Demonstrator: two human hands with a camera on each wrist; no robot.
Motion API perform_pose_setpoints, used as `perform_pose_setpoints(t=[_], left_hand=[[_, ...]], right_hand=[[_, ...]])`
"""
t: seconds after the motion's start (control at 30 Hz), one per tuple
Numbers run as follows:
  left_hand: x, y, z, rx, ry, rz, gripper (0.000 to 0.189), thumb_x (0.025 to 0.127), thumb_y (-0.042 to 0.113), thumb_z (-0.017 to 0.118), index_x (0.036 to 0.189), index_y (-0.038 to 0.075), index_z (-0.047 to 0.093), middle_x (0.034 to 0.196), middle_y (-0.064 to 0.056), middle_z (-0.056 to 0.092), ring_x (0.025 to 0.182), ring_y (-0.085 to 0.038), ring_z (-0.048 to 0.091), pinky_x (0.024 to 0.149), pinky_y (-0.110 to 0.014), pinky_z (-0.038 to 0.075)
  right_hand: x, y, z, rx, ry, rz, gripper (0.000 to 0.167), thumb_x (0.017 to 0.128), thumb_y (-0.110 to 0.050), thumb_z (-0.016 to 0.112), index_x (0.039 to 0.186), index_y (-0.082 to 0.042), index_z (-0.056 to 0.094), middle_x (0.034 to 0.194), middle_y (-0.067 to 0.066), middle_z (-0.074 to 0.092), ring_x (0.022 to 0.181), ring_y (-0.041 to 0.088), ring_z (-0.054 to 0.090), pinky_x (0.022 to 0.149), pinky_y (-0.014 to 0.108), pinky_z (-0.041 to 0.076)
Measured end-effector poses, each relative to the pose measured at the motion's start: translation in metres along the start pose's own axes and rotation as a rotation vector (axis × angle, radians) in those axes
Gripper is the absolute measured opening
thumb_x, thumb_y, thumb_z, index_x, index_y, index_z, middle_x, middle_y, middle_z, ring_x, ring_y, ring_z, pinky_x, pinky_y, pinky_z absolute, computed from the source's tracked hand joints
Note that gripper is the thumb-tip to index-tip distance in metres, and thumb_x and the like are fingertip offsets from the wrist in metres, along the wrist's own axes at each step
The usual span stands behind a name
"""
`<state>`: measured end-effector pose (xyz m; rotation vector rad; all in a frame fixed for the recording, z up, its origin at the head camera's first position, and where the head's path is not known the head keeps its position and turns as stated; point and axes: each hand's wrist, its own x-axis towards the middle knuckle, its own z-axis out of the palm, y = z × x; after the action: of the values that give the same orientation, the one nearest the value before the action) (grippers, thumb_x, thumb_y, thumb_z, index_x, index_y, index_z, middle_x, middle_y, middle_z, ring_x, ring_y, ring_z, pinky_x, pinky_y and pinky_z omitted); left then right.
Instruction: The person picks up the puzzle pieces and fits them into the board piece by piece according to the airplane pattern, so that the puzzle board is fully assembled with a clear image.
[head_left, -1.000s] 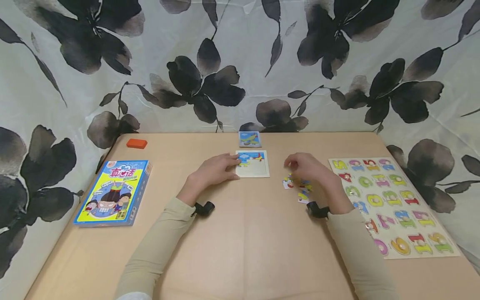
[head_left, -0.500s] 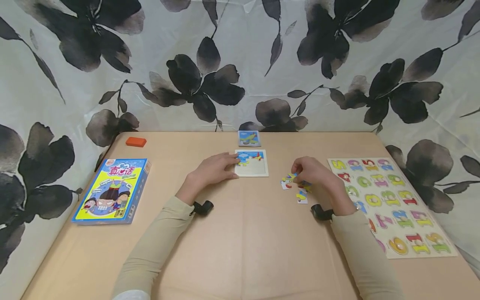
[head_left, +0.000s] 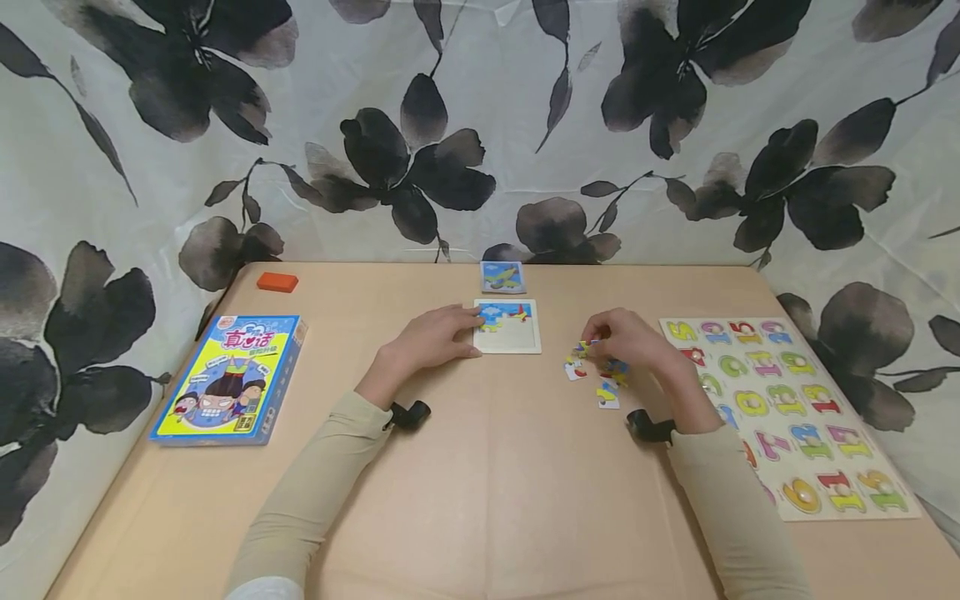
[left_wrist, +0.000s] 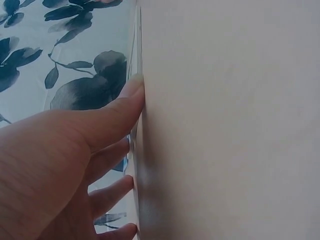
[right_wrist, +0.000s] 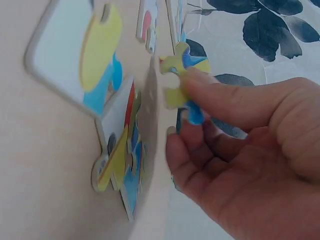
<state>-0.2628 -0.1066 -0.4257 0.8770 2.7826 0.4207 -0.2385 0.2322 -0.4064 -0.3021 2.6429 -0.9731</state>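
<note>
My right hand (head_left: pixel 628 337) pinches a jigsaw piece (right_wrist: pixel 192 60) between thumb and fingers, just above the table; the right wrist view shows the piece is yellow and blue with rounded knobs. Below and around that hand lie several loose jigsaw pieces (head_left: pixel 609 393), some overlapping. My left hand (head_left: pixel 438 337) rests at the left edge of a white-bordered puzzle board (head_left: pixel 517 343), its fingers extended and touching it. Along the board's top runs a strip of assembled picture with blue sky and a red shape; the lower part is bare. In the left wrist view the thumb (left_wrist: pixel 125 100) touches the board's edge.
A small picture card (head_left: pixel 502 277) with a yellow plane lies behind the board. On the left are a blue and yellow box (head_left: pixel 228 379) and an orange block (head_left: pixel 277 282). A sheet of colourful figures (head_left: pixel 795 417) lies at the right, partly under the right forearm.
My right hand has shifted slightly right and its fingertips have drawn together over the loose pieces. The left hand stays at the board's edge, and the board looks unchanged.
</note>
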Motion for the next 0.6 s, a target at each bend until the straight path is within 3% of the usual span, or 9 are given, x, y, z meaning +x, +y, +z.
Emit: perform_pose_setpoints(t=[0.17, 0.3, 0.47, 0.6], left_hand=[[0.001, -0.001, 0.001, 0.003, 0.005, 0.007, 0.064, 0.093, 0.046, 0.065, 0.148, 0.018, 0.049, 0.160, 0.001, 0.038, 0.151, -0.028, 0.030, 0.122, -0.048, 0.029], [0.001, -0.001, 0.000, 0.001, 0.007, 0.010, 0.064, 0.093, 0.047, 0.065, 0.149, 0.018, 0.048, 0.160, 0.001, 0.038, 0.152, -0.028, 0.030, 0.122, -0.047, 0.029], [0.001, -0.001, 0.001, -0.003, 0.002, 0.007, 0.064, 0.094, 0.047, 0.065, 0.149, 0.019, 0.048, 0.160, 0.002, 0.038, 0.152, -0.027, 0.029, 0.122, -0.047, 0.028], [0.000, -0.001, 0.001, -0.016, 0.002, 0.011, 0.064, 0.094, 0.045, 0.065, 0.148, 0.017, 0.048, 0.160, 0.000, 0.038, 0.152, -0.029, 0.029, 0.122, -0.049, 0.028]], right_hand=[[0.004, -0.005, 0.004, -0.009, 0.074, -0.085, 0.015, 0.095, -0.002, 0.054, 0.095, -0.009, 0.068, 0.096, 0.009, 0.059, 0.091, 0.025, 0.051, 0.075, 0.032, 0.044], [0.011, -0.012, 0.012, -0.029, 0.118, -0.137, 0.014, 0.097, -0.003, 0.056, 0.099, -0.009, 0.068, 0.099, 0.010, 0.063, 0.093, 0.025, 0.053, 0.082, 0.034, 0.044], [0.019, -0.024, 0.021, 0.009, 0.134, -0.116, 0.026, 0.096, -0.001, 0.055, 0.117, -0.007, 0.069, 0.117, 0.012, 0.065, 0.099, 0.027, 0.054, 0.086, 0.036, 0.047], [0.029, -0.035, 0.033, 0.104, 0.159, -0.070, 0.020, 0.092, -0.002, 0.063, 0.112, -0.006, 0.064, 0.102, 0.012, 0.062, 0.091, 0.025, 0.055, 0.079, 0.033, 0.048]])
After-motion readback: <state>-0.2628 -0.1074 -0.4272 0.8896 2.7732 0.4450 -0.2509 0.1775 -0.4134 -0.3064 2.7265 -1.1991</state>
